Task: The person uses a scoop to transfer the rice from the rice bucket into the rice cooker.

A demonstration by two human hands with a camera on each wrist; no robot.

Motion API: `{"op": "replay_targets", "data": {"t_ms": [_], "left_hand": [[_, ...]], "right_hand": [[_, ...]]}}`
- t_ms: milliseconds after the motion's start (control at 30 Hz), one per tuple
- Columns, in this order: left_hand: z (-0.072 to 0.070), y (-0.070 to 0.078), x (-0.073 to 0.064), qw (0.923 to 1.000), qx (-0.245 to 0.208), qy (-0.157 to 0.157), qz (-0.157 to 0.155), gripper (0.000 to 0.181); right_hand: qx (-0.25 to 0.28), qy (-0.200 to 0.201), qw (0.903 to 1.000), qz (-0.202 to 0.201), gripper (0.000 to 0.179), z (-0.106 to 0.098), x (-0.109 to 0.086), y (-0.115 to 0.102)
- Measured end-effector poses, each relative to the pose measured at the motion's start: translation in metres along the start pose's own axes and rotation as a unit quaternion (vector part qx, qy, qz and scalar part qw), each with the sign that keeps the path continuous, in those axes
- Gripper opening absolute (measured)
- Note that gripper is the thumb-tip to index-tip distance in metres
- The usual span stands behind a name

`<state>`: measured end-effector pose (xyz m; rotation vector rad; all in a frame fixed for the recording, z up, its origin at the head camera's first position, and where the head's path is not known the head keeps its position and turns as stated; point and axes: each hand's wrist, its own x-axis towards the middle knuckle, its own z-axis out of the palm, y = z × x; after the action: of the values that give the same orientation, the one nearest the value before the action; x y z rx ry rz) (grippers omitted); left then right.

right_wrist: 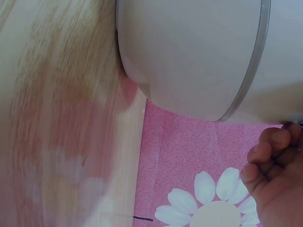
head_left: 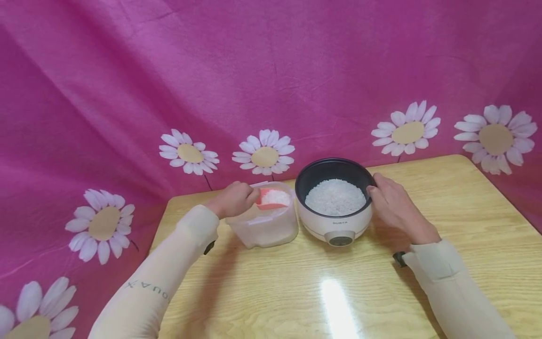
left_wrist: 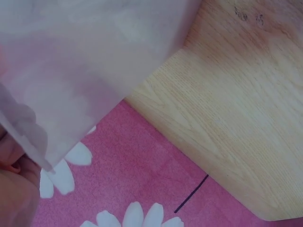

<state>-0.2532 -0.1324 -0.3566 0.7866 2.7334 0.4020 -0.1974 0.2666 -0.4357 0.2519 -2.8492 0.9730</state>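
Observation:
My left hand [head_left: 236, 199] grips the handle of an orange scoop [head_left: 271, 206] heaped with white rice. The scoop is over the mouth of a translucent plastic bin [head_left: 264, 233]. In the left wrist view the bin's cloudy wall [left_wrist: 104, 52] fills the upper left, and the fingers show at the left edge. To the right of the bin stands a white rice cooker [head_left: 311, 221] with a dark inner pot, lidless, holding a mound of rice [head_left: 336, 197]. At the cooker's right rim my right hand [head_left: 394, 205] holds on, thumb at the top edge and fingers curled below it.
Both containers stand near the back edge of a light wooden table [head_left: 262, 287]. Close behind hangs a magenta cloth [head_left: 296, 84] printed with white daisies, which also wraps round both sides. The cooker's control panel [head_left: 340, 239] faces the front.

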Motion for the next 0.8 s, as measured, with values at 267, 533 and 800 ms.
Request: {"op": "replay_targets", "data": {"t_ms": [267,533,800], "left_hand": [[-0.005,0.001,-0.005,0.9998,0.005,0.013,-0.014,0.046],[-0.011,-0.001,-0.013,0.9993,0.005,0.020,-0.032,0.048],[-0.022,-0.001,-0.021,0.9989,-0.006,0.028,-0.036,0.051]], "right_hand": [[0.000,0.001,1.0000,0.001,0.031,-0.001,-0.001,-0.002],[0.000,-0.013,0.9999,0.010,0.034,0.000,-0.001,-0.002],[0.002,-0.009,1.0000,0.002,0.034,0.001,-0.001,-0.001]]}}
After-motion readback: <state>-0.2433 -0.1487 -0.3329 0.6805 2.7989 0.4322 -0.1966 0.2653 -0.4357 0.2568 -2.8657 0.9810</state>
